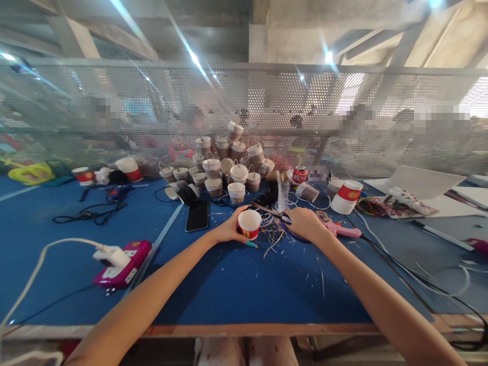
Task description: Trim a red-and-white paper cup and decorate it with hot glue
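Note:
My left hand (pixel 230 227) is wrapped round a red and white paper cup (pixel 250 233), whose mouth faces up and towards me. My right hand (pixel 305 222) grips a pair of scissors (pixel 266 209). Their blades point left, just beyond the cup's rim; whether they touch it I cannot tell. White cord scraps (pixel 273 243) lie on the blue tabletop between and around both hands. A pink glue gun (pixel 346 231) rests right of my right hand, partly behind it.
Small handled buckets (pixel 238 174) are piled behind the cup. A phone (pixel 197 216) lies to the left, with a purple power strip (pixel 122 265) nearer me. At right are stacked paper cups (pixel 346 198) and trailing cables. A cola can (pixel 299 176) stands before the perforated metal screen (pixel 213 91).

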Motion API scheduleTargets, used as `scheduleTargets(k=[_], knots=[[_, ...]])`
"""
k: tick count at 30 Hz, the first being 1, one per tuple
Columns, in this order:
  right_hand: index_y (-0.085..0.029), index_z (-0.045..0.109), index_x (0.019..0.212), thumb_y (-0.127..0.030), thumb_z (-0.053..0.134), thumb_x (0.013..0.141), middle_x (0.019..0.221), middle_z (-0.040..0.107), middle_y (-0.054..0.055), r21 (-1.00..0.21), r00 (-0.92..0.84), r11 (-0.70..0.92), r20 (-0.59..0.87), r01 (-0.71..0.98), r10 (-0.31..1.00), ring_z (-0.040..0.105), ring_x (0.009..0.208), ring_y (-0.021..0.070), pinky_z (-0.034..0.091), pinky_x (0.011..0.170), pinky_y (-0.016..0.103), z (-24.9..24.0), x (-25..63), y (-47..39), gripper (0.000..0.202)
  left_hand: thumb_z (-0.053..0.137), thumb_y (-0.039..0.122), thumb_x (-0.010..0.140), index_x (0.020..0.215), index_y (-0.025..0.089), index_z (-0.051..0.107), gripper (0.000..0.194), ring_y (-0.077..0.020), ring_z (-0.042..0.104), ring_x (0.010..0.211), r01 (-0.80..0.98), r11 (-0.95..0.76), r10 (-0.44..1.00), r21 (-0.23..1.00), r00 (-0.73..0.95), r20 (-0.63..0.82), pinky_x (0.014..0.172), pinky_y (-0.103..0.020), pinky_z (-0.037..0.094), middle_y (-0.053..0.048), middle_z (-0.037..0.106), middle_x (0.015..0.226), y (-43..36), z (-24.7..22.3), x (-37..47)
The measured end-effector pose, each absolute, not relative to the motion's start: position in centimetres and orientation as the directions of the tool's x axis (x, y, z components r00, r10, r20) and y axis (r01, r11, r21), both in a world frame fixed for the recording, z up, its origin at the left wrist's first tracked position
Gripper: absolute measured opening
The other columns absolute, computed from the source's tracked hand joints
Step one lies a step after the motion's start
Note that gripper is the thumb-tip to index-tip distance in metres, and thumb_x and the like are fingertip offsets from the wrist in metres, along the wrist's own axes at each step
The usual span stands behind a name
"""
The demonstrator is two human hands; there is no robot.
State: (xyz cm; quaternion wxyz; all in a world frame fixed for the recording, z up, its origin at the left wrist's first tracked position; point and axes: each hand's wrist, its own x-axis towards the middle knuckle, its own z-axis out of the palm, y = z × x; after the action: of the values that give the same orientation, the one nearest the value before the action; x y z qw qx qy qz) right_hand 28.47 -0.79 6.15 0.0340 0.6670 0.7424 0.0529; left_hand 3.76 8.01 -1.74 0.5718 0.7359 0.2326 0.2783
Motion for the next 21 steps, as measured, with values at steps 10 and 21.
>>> scheduleTargets(k=[10,21], knots=[[-0.016,0.063,0.107,-0.058,0.031,0.088,0.094,0.069,0.016,0.187,-0.163,0.159,0.007,0.97,0.987,0.067,0.087,0.0272,0.047,0.07,0.033,6.51,28.43,-0.93,0.056,0.085,0.02,0.048,0.121,0.021,0.042,0.084,-0.0269,0.049,0.115,-0.004,-0.191,0.67,0.982,0.73,0.133,0.098,-0.047,0.036,-0.008,0.055,0.118,8.14,-1.49,4.38],[-0.015,0.061,0.112,-0.058,0.03,0.088,0.096,0.068,0.017,0.208,-0.144,0.144,-0.019,0.967,0.989,0.066,0.088,0.0278,0.047,0.07,0.034,6.92,28.09,-1.54,0.058,0.085,0.022,0.05,0.119,0.02,0.045,0.08,-0.0271,0.051,0.115,-0.021,-0.198,0.644,0.98,0.751,0.146,0.098,-0.046,0.034,-0.009,0.058,0.118,8.02,-1.23,4.2]])
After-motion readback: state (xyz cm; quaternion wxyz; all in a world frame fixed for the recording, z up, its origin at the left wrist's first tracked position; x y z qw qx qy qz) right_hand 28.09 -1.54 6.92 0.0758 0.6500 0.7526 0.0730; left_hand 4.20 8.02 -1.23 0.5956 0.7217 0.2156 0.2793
